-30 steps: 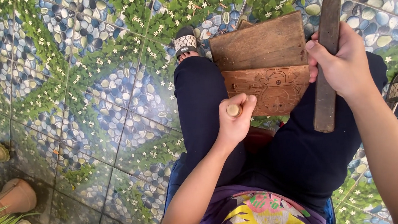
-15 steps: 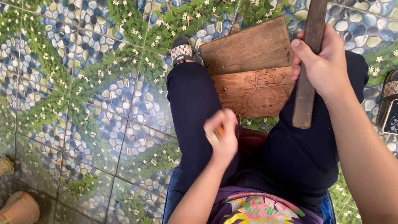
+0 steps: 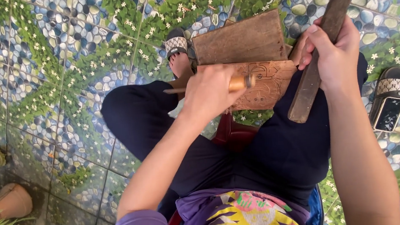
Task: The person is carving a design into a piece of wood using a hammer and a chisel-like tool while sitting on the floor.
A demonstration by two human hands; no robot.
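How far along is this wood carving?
Part done: the brown carved wooden board on the lap already shows cut outlines near its right end, though how complete the design is cannot be judged. In hand: the left hand holds a wooden-handled chisel lying across the board, and the right hand grips a dark claw hammer raised beside it. The plain wooden board behind looks uncarved.

Purple short-sleeved shirt (image 3: 238,217) with bright sun print, dark navy trousers (image 3: 281,153) — black patterned-strap sandals (image 3: 176,43).
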